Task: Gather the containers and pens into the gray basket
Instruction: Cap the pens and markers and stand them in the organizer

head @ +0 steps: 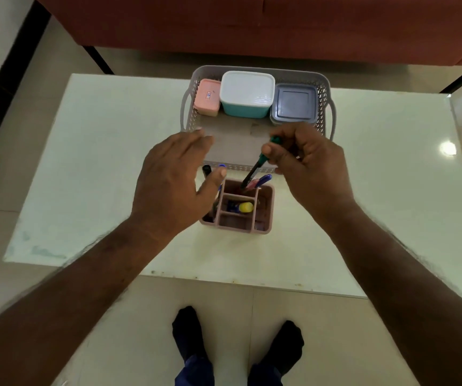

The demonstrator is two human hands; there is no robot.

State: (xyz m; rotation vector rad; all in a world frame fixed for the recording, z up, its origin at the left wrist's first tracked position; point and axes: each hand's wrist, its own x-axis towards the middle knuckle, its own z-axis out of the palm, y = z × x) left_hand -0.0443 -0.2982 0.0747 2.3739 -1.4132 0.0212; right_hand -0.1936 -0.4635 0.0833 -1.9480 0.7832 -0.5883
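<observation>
Pens: a green-capped pen (260,160) is pinched in the right hand (307,168), its tip down in the pink organizer (238,208) just below the grip. Left hand (174,182) hovers spread and empty beside it, covering other pens (207,170). Beyond both, the gray basket (257,118) on the counter (99,162) holds pink (207,97), teal (246,93) and gray (294,104) containers.

Beyond the fingers of both hands, the near half of the gray basket (235,146) floor lies bare. Its far half is blocked by three containers in a row: pink (207,97), teal (247,93), gray-lidded (294,104). Below the fingertips, the pink organizer (266,213) stands against the basket's near wall, pens sticking up.
</observation>
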